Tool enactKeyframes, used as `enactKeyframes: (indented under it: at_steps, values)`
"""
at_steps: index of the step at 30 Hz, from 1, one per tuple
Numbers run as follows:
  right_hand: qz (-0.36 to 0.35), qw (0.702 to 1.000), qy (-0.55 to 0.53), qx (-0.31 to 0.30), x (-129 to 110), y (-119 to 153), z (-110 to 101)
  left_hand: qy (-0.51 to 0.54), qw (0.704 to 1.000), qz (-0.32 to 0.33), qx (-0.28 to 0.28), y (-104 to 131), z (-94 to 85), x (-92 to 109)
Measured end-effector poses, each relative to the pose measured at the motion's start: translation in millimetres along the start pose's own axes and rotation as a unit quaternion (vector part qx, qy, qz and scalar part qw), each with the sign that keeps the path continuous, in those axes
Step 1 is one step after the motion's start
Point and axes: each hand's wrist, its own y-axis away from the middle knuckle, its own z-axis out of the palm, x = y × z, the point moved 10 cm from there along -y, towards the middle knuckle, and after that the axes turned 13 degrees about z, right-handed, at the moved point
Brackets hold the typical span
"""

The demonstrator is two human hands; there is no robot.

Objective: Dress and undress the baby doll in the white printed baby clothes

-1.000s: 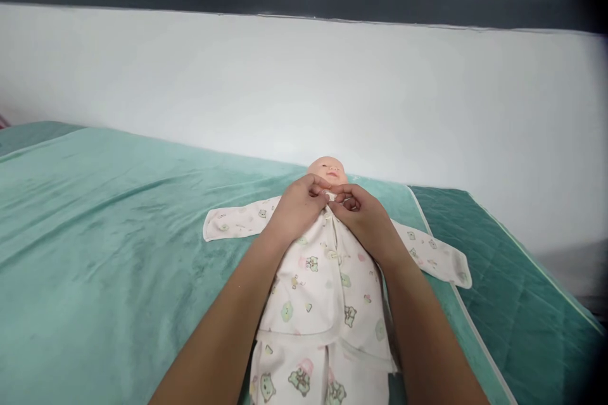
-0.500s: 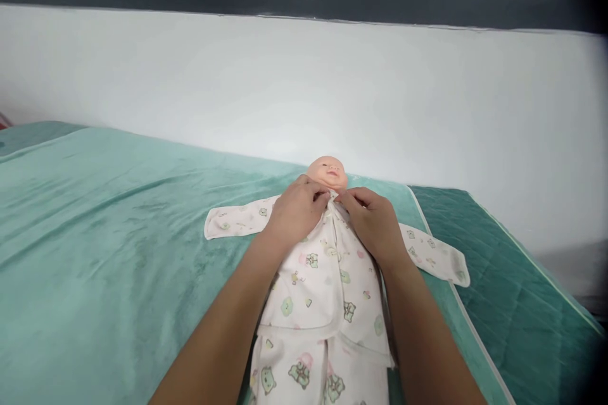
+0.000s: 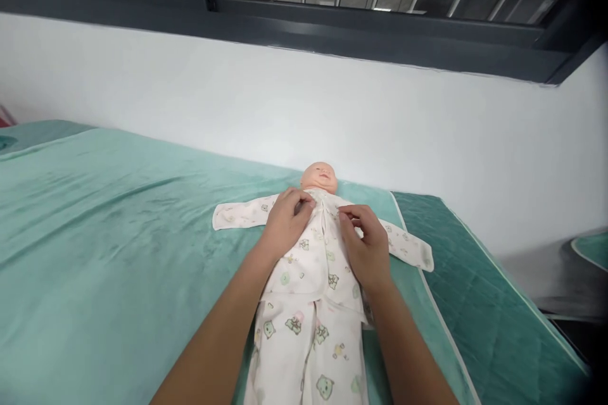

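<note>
While a pink plastic doll's head point(image 3: 320, 176) lies just above the centre of the frame, a white cloth top printed with small green and pink bears point(image 3: 313, 278) spreads below it, its long sleeves stretched out to left and right. The left hand point(image 3: 287, 221) rests on the upper chest at the centre, left of the front seam, thumb and forefinger brought nearly together near the collar; whether they pinch any cloth cannot be told. The right hand point(image 3: 368, 243), right of centre, has its fingers curled and its thumb close to the forefinger beside the chest; its hold on the fabric is likewise unclear. Matching white printed trousers point(image 3: 287, 357) reach the bottom edge. Beneath everything lies a pale green plush blanket point(image 3: 118, 247), with a dark green quilted mat point(image 3: 475, 291) at lower right. A dark grey window frame point(image 3: 304, 33) crosses the top.
</note>
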Motion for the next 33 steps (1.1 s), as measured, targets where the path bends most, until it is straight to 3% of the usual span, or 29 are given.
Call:
enactKeyframes:
  at_steps: [4,8,15,20,27,30,33]
  values:
    - [0.075,0.995,-0.035,-0.053,16,-6,15,0.015,0.999,0.030,-0.033,5,1.9,9]
    - [0.147,0.983,-0.072,-0.084,31,-9,24,0.041,0.997,0.019,-0.058,4,4.6,8]
    - [0.172,0.977,-0.012,-0.126,33,-15,29,0.109,0.990,-0.012,-0.092,-3,15.4,-1]
    - [0.210,0.964,0.002,-0.162,32,-19,33,0.104,0.987,-0.013,-0.121,-10,21.9,-1]
    - [0.215,0.968,0.032,-0.129,35,-26,33,0.112,0.985,-0.001,-0.134,-10,21.2,1]
    - [0.229,0.963,0.004,-0.138,38,-25,35,0.112,0.983,0.004,-0.146,-8,20.3,2]
    - [0.251,0.959,-0.068,-0.110,43,-24,31,0.106,0.983,0.007,-0.153,-8,20.6,2]
